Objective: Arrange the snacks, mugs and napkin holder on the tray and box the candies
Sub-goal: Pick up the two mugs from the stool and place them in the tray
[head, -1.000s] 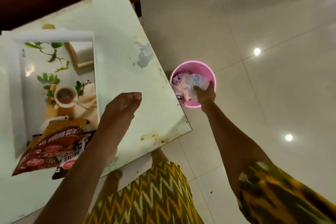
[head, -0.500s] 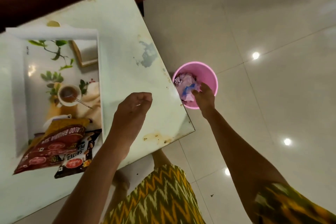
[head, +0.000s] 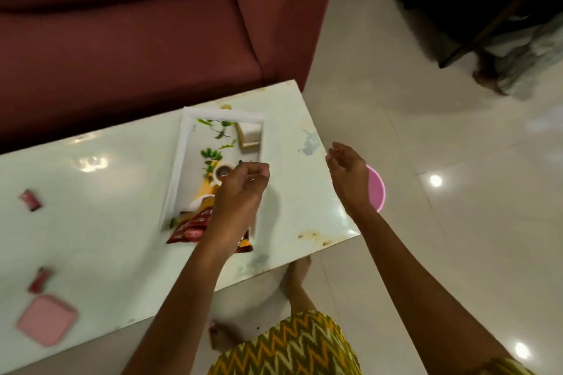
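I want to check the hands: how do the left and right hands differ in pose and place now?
The left hand is curled, fingers bent, over the tray on the table; the right hand is open, fingers loosely spread. The left hand hangs above the snack packets, while the right hand is at the table's edge, in front of the pink bin. Both look empty.

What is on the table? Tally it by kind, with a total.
Tray: 1
Snack packets: 2, on the tray
Napkin holder: 1, on the tray
Candies: 2
Pink box: 1
Total: 7
Small yellow thing behind the tray: unclear, not counted.
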